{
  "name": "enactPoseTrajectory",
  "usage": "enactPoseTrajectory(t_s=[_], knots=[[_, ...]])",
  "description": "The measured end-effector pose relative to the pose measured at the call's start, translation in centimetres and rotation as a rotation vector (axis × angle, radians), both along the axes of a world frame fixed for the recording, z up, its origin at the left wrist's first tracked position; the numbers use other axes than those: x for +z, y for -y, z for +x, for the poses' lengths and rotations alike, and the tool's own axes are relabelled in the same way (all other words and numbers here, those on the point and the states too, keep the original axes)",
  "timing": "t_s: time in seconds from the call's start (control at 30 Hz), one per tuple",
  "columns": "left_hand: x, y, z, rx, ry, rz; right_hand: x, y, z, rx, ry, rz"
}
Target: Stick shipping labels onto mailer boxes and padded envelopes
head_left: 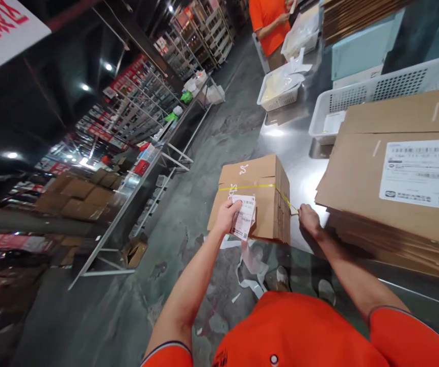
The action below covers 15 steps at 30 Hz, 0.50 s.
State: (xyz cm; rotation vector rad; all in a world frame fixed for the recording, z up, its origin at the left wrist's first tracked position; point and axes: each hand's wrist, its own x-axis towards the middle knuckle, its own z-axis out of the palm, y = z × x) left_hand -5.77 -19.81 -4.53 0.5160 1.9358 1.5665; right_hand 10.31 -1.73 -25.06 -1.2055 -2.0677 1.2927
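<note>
A bundle of flattened cardboard boxes (248,173) sits at the near left corner of the metal table, with a yellow strap (261,186) around it. My left hand (227,216) pinches a printed paper label (244,216) against the bundle's front, thumb on top. To the right of the bundle, my right hand (309,219) has its fingers closed on the loose end of the yellow strap, which is drawn out from the bundle's side. Beside that hand rises a larger stack of flat cardboard (360,173) bearing a white shipping label (418,174).
White plastic baskets (280,97) stand along the metal table (273,137), a long one (318,120) behind the large stack. A person in orange (270,25) stands at the far end. Paper scraps (252,285) litter the floor. Another table (108,239) runs along the left.
</note>
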Motion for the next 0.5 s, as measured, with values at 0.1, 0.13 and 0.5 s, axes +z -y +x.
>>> enactPoseTrajectory(t_s=[0.1,0.13,0.5], knots=[[0.1,0.0,0.2,-0.004,-0.022,-0.017,0.5,0.3,0.5,-0.002,0.050,0.057],[0.2,0.0,0.3,-0.007,-0.031,-0.022,1.1,0.3,0.1,0.017,0.036,0.081],[-0.8,-0.5,1.4,-0.097,0.030,0.005,8.1,-0.5,-2.4,0.121,-0.299,-0.023]])
